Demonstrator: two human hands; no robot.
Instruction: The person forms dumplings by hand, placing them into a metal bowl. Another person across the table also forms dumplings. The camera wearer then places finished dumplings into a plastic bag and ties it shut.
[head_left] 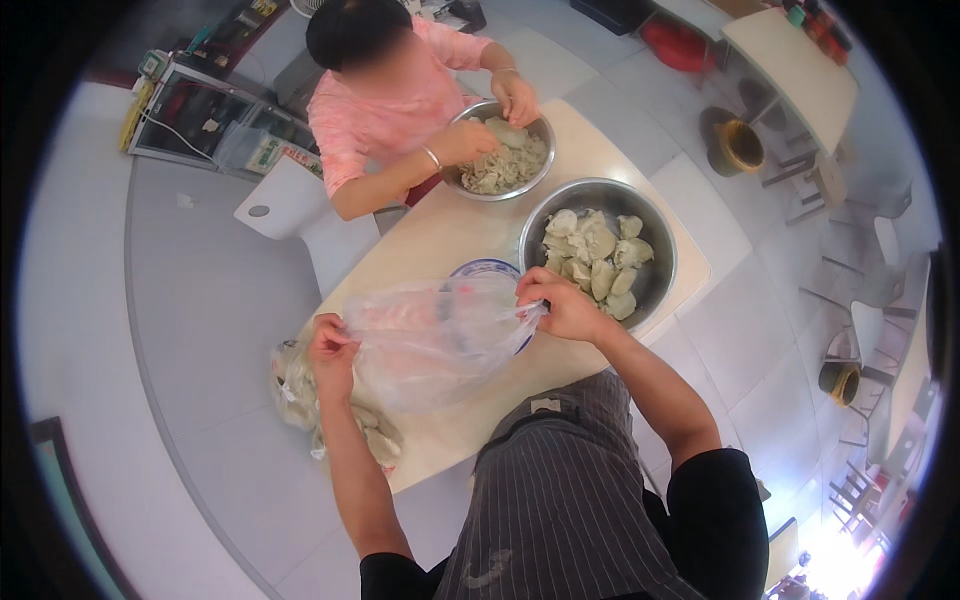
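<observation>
Head view: the left hand (pixel 330 352) pinches 1 edge of a clear plastic bag (pixel 430 340), fingers pressed together on the film. The right hand (pixel 562 305) pinches the opposite edge, so the bag is stretched between the 2 hands above the table (pixel 440 230). Through the bag shows a blue-rimmed plate (pixel 484 268) resting on the table. Just beside the right hand stands a steel bowl (pixel 655 225) of pale dough pieces (pixel 595 262). A second bowl (pixel 466 187) farther off holds lighter scraps; another person in a pink shirt (pixel 385 110) has both hands at it. At the table's near left edge, below the left hand, lies a filled bag (pixel 300 390) of similar pieces.
</observation>
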